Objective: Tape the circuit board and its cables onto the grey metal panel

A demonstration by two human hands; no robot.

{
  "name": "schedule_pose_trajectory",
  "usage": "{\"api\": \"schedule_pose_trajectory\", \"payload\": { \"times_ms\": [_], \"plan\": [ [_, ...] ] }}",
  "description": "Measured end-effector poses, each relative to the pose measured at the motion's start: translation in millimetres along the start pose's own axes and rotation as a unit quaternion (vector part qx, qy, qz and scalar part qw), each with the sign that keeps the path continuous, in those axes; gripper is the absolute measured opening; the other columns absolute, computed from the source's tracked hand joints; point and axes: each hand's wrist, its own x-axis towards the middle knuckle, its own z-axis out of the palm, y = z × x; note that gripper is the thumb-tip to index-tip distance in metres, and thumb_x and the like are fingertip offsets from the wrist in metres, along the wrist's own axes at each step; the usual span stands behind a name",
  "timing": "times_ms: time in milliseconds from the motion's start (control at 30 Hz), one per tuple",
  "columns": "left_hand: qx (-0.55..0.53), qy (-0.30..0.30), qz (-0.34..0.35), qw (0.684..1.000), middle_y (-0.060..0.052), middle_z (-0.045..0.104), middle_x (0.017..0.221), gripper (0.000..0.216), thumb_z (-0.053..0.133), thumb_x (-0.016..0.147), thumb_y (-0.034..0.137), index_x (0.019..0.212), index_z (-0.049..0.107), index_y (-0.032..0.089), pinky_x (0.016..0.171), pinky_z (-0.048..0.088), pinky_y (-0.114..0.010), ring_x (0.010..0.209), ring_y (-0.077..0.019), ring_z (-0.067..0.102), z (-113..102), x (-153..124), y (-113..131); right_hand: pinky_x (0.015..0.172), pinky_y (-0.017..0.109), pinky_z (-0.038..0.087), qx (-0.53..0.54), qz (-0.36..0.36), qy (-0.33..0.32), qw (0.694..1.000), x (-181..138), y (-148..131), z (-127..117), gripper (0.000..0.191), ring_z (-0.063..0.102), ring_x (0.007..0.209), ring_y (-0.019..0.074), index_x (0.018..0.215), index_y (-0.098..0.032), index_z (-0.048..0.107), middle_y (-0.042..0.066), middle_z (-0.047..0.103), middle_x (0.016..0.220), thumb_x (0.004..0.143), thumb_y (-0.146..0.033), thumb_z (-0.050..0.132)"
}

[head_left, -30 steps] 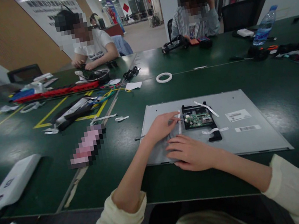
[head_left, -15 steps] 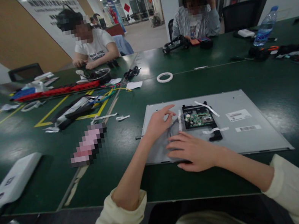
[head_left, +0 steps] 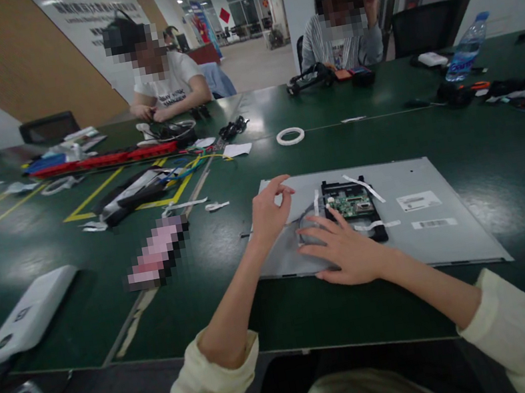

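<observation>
A flat grey display panel [head_left: 418,247] lies on the table, with a green circuit board [head_left: 353,205] in a black frame near its middle. White tape strips [head_left: 361,187] cross the frame, and a thin grey cable [head_left: 307,213] runs left from the board. My right hand [head_left: 345,248] rests with fingers spread over the panel and cable, its fingertips near the board's lower left corner. Over the panel's left part, my left hand [head_left: 269,212] has loosely curved fingers, with a gap between thumb and forefinger and nothing visible in them.
A white tape roll [head_left: 290,136] lies beyond the panel. To the left are a blurred-out pink phone-like object [head_left: 157,250], a white device [head_left: 27,316] and a black pouch [head_left: 133,195]. A water bottle [head_left: 467,48] stands at back right. Two people sit across the table.
My left hand has drawn back to the left and its fingers have curled. My right hand has shifted slightly up, fingers spreading towards the board. The panel is nearly unmoved.
</observation>
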Motion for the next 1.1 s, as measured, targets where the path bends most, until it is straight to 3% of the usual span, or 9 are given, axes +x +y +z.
{"api": "schedule_pose_trajectory", "payload": {
  "times_ms": [300,533,733,967,1100],
  "plan": [
    [-0.022,0.022,-0.024,0.999,0.001,0.071,0.084,0.033,0.048,0.086,0.017,0.119,0.053,0.019,0.082,0.048,-0.026,0.08,-0.0122,0.065,-3.4,-1.2,2.0,0.108,0.065,0.003,-0.048,0.061,0.042,0.996,3.5,17.2,2.2,0.049,0.012,0.139,0.0322,0.134,-0.023,0.046,0.01,0.032,0.146,0.089,-0.042,0.049],
    [-0.04,0.017,-0.037,0.998,0.001,0.071,0.083,0.034,0.051,0.083,0.014,0.116,0.055,0.019,0.079,0.048,-0.025,0.081,-0.0126,0.065,-1.5,-1.4,1.5,0.106,0.068,0.0,-0.096,0.151,0.093,0.979,1.7,41.3,8.6,0.047,0.014,0.138,0.0339,0.131,-0.023,0.048,0.011,0.033,0.145,0.089,-0.043,0.048],
    [-0.041,-0.006,-0.023,0.999,0.001,0.071,0.084,0.033,0.05,0.085,0.015,0.117,0.055,0.019,0.08,0.048,-0.026,0.079,-0.0125,0.064,-2.2,-2.1,2.7,0.102,0.071,0.005,-0.157,0.271,0.121,0.942,-6.1,76.7,11.6,0.048,0.014,0.136,0.0359,0.13,-0.023,0.049,0.013,0.032,0.144,0.09,-0.048,0.044],
    [-0.028,-0.035,-0.021,0.999,0.002,0.07,0.083,0.036,0.049,0.085,0.013,0.12,0.052,0.019,0.082,0.048,-0.027,0.079,-0.0122,0.064,4.4,-5.1,-0.7,0.099,0.071,0.012,-0.186,0.39,0.111,0.895,-17.9,111.0,8.3,0.049,0.013,0.136,0.0362,0.131,-0.023,0.048,0.012,0.029,0.146,0.092,-0.051,0.037],
    [-0.018,-0.047,-0.005,0.999,0.002,0.07,0.083,0.037,0.049,0.085,0.013,0.121,0.05,0.019,0.086,0.047,-0.029,0.082,-0.0126,0.064,7.3,-6.8,-4.0,0.097,0.073,0.012,-0.213,0.451,0.139,0.855,-36.5,136.1,5.7,0.048,0.013,0.135,0.0371,0.128,-0.021,0.049,0.013,0.03,0.144,0.091,-0.049,0.037]
  ]
}}
